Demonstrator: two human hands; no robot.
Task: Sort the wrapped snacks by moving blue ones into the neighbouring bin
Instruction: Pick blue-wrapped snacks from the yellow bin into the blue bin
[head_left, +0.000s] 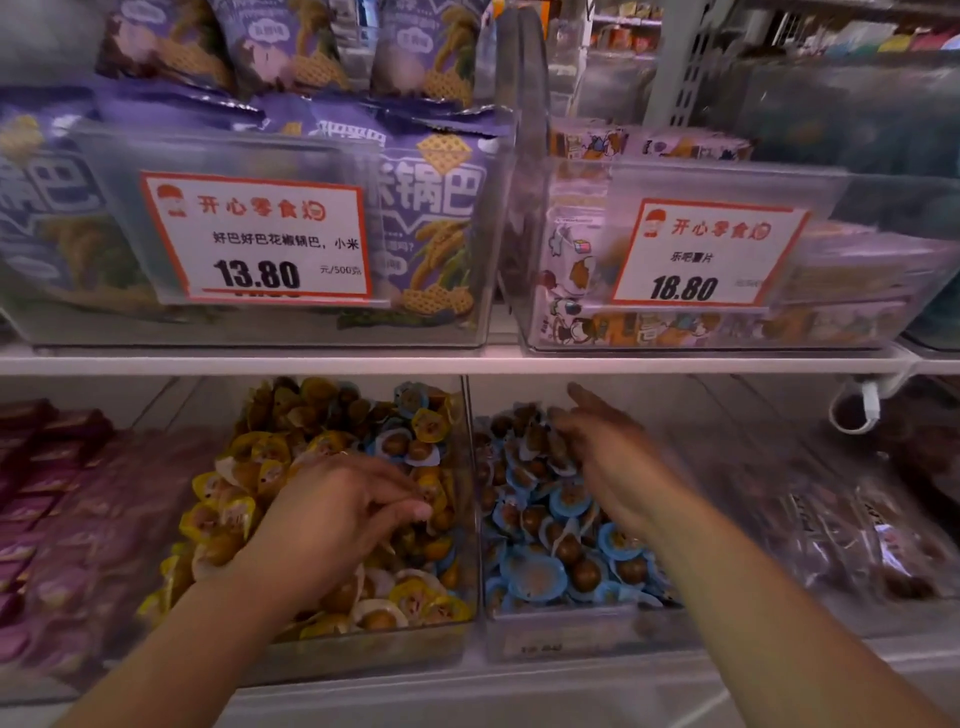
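Two clear bins stand side by side on the lower shelf. The left bin (363, 654) holds mostly yellow wrapped snacks (244, 473), with a few blue ones (400, 447) near its far right. The right bin (571, 631) is full of blue wrapped snacks (540, 577). My left hand (337, 509) is down in the left bin, fingers curled among the snacks near its right wall; whether it holds one is hidden. My right hand (608, 457) hovers blurred over the blue pile, fingers spread and relaxed, nothing seen in it.
A white shelf edge (467, 361) runs just above both bins. Above it stand clear bins of purple snack bags (436, 218) and boxed chips (576, 270) with price tags. Purple packets (67, 519) lie left; clear bags (852, 525) lie right.
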